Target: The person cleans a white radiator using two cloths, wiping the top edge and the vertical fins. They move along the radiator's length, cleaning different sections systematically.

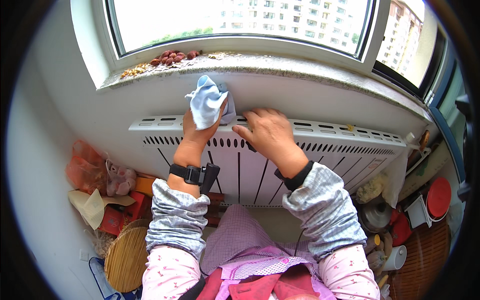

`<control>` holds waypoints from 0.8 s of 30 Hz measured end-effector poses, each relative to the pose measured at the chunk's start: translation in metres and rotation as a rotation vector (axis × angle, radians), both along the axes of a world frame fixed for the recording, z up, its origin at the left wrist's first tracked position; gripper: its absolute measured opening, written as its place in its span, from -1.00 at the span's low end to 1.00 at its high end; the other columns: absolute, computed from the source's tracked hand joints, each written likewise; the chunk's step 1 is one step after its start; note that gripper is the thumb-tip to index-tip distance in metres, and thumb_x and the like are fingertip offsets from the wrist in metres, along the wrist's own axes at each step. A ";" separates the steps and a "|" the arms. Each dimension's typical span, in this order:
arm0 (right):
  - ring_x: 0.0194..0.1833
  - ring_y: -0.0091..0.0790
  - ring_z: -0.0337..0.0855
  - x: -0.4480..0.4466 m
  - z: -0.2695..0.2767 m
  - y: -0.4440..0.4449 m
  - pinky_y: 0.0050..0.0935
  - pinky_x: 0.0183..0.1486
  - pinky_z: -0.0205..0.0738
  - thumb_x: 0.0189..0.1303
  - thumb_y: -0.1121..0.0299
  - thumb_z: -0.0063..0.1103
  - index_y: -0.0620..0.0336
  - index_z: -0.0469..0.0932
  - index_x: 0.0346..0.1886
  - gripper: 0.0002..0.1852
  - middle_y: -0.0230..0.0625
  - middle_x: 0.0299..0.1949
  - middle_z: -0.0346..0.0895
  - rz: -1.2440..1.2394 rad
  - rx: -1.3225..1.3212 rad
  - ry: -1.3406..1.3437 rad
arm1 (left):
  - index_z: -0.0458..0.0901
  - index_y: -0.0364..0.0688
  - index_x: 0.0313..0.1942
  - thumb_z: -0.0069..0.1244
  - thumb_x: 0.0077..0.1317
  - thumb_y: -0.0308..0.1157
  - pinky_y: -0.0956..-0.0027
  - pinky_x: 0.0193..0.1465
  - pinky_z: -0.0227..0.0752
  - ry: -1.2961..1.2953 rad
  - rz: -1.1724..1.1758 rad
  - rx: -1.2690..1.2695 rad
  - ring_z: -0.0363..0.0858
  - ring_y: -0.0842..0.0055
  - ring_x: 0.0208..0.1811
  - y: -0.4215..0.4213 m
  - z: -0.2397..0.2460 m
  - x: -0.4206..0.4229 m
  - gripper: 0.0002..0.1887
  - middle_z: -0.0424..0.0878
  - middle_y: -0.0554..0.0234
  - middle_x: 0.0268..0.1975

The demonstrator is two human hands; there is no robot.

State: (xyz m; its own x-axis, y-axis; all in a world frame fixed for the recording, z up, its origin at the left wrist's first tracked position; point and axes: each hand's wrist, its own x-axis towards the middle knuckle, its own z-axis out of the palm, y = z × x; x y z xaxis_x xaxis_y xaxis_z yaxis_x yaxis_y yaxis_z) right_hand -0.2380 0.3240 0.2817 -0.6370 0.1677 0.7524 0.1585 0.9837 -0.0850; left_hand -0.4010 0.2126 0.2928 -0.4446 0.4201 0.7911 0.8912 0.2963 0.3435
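A light blue cloth (207, 103) is bunched in my left hand (198, 125), which is raised over the top of a white radiator (326, 131) near its left part. Part of the cloth hangs down behind the fingers, close to the wall. My right hand (269, 129) lies palm down on the radiator's slotted top edge, fingers towards the wall and nothing seen in it. Both wrists wear black straps. Above the radiator runs a speckled stone windowsill (285, 67).
Peach pits (170, 57) and small seeds lie on the sill's left. At left below are a red plastic bag (86, 168), boxes and a round woven mat (127, 258). At right are a metal pot (376, 215), a red-lidded bucket (438, 197) and a wicker surface (422, 255).
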 end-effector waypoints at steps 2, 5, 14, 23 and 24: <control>0.02 -0.24 0.62 0.009 -0.006 0.007 -0.22 0.09 0.47 0.17 0.01 0.32 0.10 0.70 -0.19 -0.64 -0.34 -0.13 0.66 0.063 0.028 0.063 | 0.65 -0.17 -0.09 0.19 0.36 -0.08 0.17 -0.11 0.56 -0.006 0.028 -0.018 0.69 0.07 -0.19 0.000 -0.007 0.001 -0.66 0.73 0.09 -0.20; 0.02 -0.18 0.66 0.038 -0.009 0.029 -0.24 0.12 0.51 0.32 0.18 0.19 0.15 0.69 -0.08 -0.72 -0.27 -0.02 0.68 0.036 0.013 0.001 | 0.64 -0.13 -0.02 0.14 0.36 0.06 0.16 -0.04 0.58 -0.101 0.083 -0.065 0.70 0.04 -0.09 -0.003 -0.007 0.006 -0.55 0.75 0.06 -0.13; -0.05 -0.05 0.64 0.173 -0.013 0.142 -0.18 0.07 0.52 0.40 0.30 0.06 0.21 0.66 -0.19 -0.78 -0.16 -0.14 0.68 -0.249 -0.014 0.042 | 0.64 -0.05 -0.05 0.12 0.25 -0.17 0.15 -0.18 0.63 0.026 0.175 -0.158 0.73 0.09 -0.19 0.000 -0.010 0.019 -0.70 0.75 0.11 -0.22; -0.11 -0.14 0.68 0.054 -0.021 0.047 -0.22 0.04 0.55 0.30 0.35 0.18 0.19 0.66 -0.24 -0.86 -0.23 -0.22 0.69 -0.074 0.060 0.106 | 0.66 0.00 0.00 0.11 0.32 0.05 0.10 -0.07 0.60 -0.059 0.208 -0.196 0.72 0.05 -0.10 0.000 -0.008 0.024 -0.60 0.77 0.05 -0.14; -0.09 -0.15 0.68 0.046 -0.019 0.036 -0.23 0.05 0.55 0.29 0.35 0.19 0.19 0.67 -0.23 -0.85 -0.23 -0.21 0.70 -0.047 0.043 0.129 | 0.66 0.00 0.01 0.11 0.32 0.06 0.10 -0.07 0.60 -0.058 0.223 -0.192 0.72 0.05 -0.10 0.000 -0.009 0.025 -0.59 0.77 0.05 -0.13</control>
